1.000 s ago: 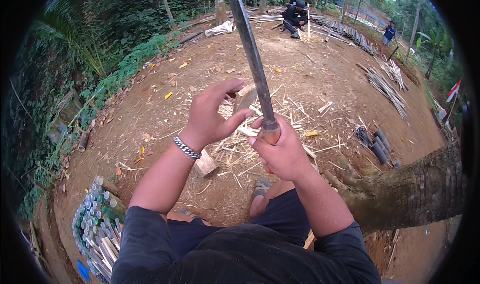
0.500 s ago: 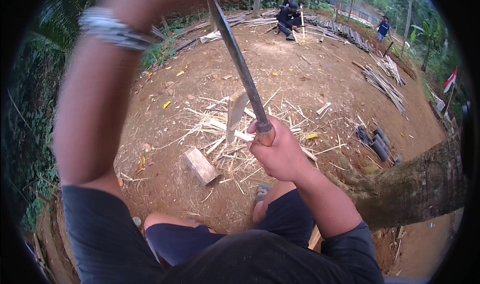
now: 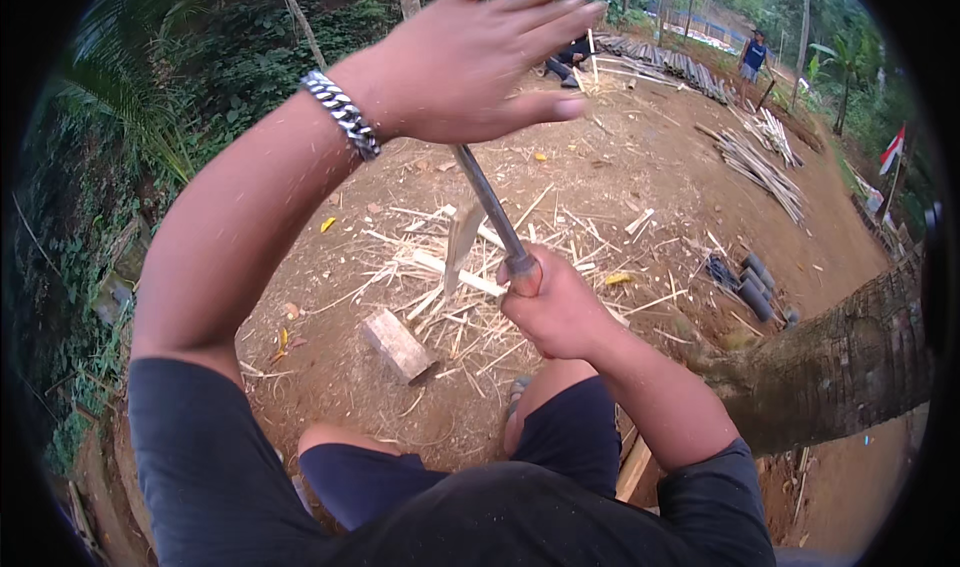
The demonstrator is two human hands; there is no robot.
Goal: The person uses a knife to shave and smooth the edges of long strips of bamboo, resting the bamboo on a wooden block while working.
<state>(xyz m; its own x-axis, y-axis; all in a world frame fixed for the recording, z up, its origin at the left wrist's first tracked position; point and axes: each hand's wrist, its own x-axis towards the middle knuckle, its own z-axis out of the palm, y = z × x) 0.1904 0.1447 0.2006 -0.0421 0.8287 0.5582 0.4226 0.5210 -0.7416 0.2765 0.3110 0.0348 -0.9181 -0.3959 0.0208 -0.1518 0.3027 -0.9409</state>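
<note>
My right hand (image 3: 560, 307) is closed around the wooden handle of a machete (image 3: 490, 202), whose dark blade slants up and away to the left. Over the blade's far end, my left hand (image 3: 470, 67) is raised with its fingers spread and nothing in it; it hides the tip. Close along the left side of the blade stands a pale split piece of wood or bamboo (image 3: 462, 247); whether the blade is lodged in it I cannot tell. Below lie scattered thin split strips (image 3: 400, 237) and a squared wooden block (image 3: 400, 347) on the dirt.
A thick tree trunk (image 3: 830, 367) lies at my right. Grey tubes (image 3: 757, 292) rest near it, and bundled sticks (image 3: 755, 167) lie farther off. Far away, one person (image 3: 568, 57) is low to the ground and another person (image 3: 754, 57) stands. Dense plants border the left.
My left hand has come down and right from the upper edge and now shows whole, fingers spread, over the blade. My right hand keeps hold of the machete, nearly in place.
</note>
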